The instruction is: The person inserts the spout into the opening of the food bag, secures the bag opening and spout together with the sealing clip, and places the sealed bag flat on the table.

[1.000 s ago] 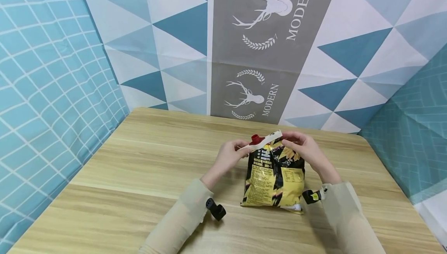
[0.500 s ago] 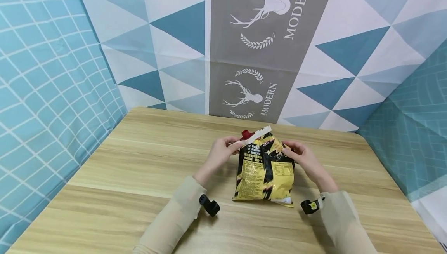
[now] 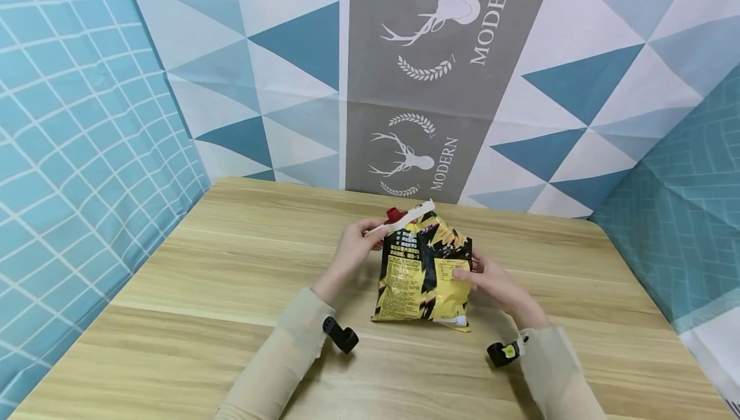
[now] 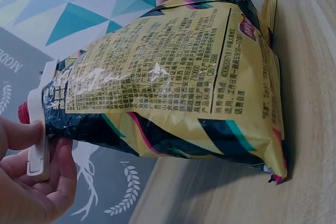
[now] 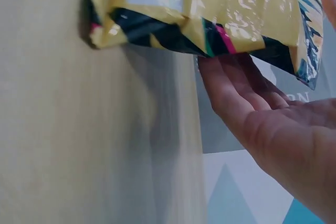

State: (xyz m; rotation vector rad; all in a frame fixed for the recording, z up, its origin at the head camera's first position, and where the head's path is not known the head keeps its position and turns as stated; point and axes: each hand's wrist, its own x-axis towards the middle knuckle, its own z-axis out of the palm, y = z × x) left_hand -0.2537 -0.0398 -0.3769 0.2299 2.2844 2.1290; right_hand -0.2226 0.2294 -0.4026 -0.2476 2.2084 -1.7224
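A black and yellow snack bag (image 3: 401, 279) stands on the table, its printed side toward me. Along its top edge runs a white bag sealing clip (image 3: 417, 213) with a red spout (image 3: 394, 215). My left hand (image 3: 351, 248) pinches the clip's left end between thumb and fingers, clearly so in the left wrist view. At the bag's right side is my right hand (image 3: 502, 286), thumb in front and fingers behind. In the right wrist view this hand's fingers (image 5: 226, 82) extend loosely behind the bag, and its thumb stands off the front.
The wooden table (image 3: 231, 266) reaches back to a patterned cloth wall (image 3: 300, 118) with deer prints. Blue tiled-pattern cloth (image 3: 87, 118) hangs at the left, and teal cloth (image 3: 682, 201) at the right. Black wrist cameras (image 3: 341, 336) sit at both sleeves.
The bag and clip have shifted left and slightly away, together with my left hand. My right hand has left the clip's right end and slid down to the bag's right side.
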